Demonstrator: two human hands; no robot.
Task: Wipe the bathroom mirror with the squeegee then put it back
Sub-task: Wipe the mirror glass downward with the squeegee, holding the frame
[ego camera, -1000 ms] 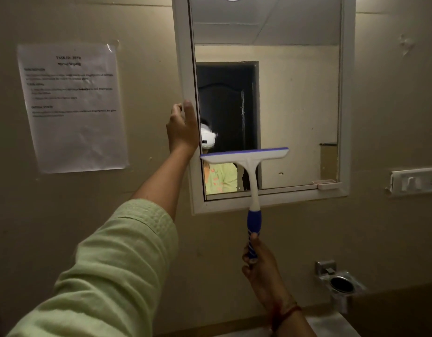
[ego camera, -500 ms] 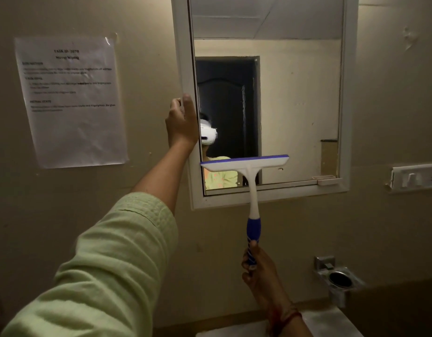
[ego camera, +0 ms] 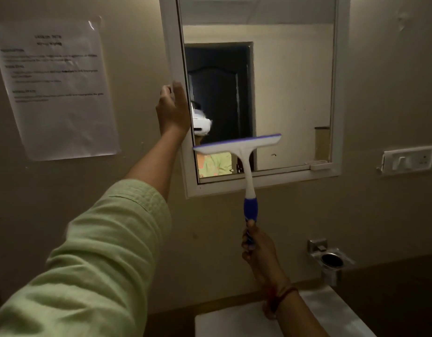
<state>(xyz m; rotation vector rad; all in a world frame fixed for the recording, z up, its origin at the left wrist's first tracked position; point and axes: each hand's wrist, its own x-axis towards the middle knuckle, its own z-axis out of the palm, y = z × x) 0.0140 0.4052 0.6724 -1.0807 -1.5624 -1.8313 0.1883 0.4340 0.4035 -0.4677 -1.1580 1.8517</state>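
- Where the view begins, nearest the camera, a pale green sleeve (ego camera: 93,259) runs up from the lower left, and a forearm with a reddish thread at the wrist rises from the bottom edge at the right.
- Below that forearm lies a white counter (ego camera: 336,310) surface along the wall.
- The right hand (ego camera: 258,246) is closed around the blue grip at the bottom end of the squeegee (ego camera: 244,161), holding it upright with a slight tilt.
- A metal holder (ego camera: 330,260) with a round opening is fixed to the wall just right of that hand.
- The squeegee's white neck crosses the lower frame rail, and its wide white head with a blue blade edge lies across the lower left part of the mirror (ego camera: 290,93), sloping up to the right.
- The left hand (ego camera: 172,110) grips the mirror's white left frame edge, fingers curled round it and thumb laid up its front.
- On the wall, a printed paper (ego camera: 54,88) hangs left of the mirror and a switch plate (ego camera: 408,160) sits to its right.
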